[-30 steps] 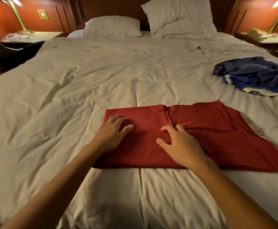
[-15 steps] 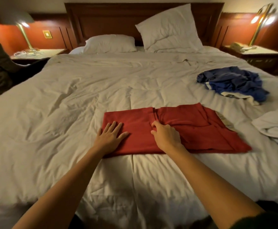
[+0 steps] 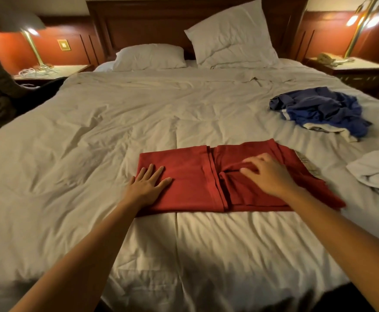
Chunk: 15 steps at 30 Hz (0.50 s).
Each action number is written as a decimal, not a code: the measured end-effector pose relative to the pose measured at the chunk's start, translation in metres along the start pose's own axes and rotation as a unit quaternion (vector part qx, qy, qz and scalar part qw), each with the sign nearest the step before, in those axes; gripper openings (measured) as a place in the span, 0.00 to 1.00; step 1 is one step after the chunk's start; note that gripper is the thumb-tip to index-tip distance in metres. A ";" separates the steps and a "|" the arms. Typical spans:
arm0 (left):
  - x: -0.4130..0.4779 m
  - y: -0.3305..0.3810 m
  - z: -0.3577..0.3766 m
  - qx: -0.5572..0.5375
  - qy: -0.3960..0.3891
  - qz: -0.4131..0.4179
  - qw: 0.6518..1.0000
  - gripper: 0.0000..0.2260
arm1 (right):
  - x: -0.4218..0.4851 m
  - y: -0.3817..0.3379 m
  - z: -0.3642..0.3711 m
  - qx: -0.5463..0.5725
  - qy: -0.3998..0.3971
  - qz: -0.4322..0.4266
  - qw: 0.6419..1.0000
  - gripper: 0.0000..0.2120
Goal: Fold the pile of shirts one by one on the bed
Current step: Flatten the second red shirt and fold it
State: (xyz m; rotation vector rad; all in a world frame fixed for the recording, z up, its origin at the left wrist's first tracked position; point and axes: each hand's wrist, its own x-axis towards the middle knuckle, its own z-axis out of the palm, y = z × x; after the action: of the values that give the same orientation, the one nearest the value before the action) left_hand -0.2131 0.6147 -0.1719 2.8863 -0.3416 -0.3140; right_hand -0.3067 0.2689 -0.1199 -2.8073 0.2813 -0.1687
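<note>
Desk: Where does the shirt sit against the hands?

Operator: I have the red shirt [image 3: 190,183] lying flat on the bed [image 3: 82,154], near the foot edge and a little right of the middle. Both hands are on it. The left hand [image 3: 149,185] rests palm down on its left end, with the fingers straight and slightly spread. The right hand [image 3: 269,174] is on the right half. Its fingers are curled, and the thumb and fingertips nip a raised ridge of the red cloth.

Desk: And the shirt itself?

Operator: I see it folded into a long band running left to right. A layered fold edge crosses it from the far side to the near side, about midway between the two hands. The left half is smooth. The right half is creased under and beside the right hand, and its end tapers toward the bed's right edge. A pale patterned strip shows along the far right side; I cannot tell what it is.

Desk: Anything else on the bed?

Operator: A crumpled blue shirt [image 3: 319,109] lies well apart, toward the right edge. A white garment [image 3: 373,170] sits at the right edge, near the red shirt's right end.
</note>
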 end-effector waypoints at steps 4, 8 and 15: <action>0.010 -0.003 0.005 0.027 0.003 0.010 1.000 0.31 | 0.005 0.080 -0.016 0.017 -0.005 0.172 0.985 0.32; 0.020 -0.005 0.007 0.036 0.012 0.013 0.999 0.31 | 0.008 0.102 -0.014 0.077 0.010 0.247 0.966 0.36; 0.027 -0.008 0.010 0.041 0.027 0.021 0.999 0.30 | 0.032 0.077 0.008 0.106 0.032 0.229 0.967 0.40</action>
State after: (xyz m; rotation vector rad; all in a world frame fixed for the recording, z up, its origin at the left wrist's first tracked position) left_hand -0.1880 0.6140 -0.1884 2.9573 -0.4151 -0.2192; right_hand -0.2876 0.1932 -0.1496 -2.4504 0.8596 -0.1711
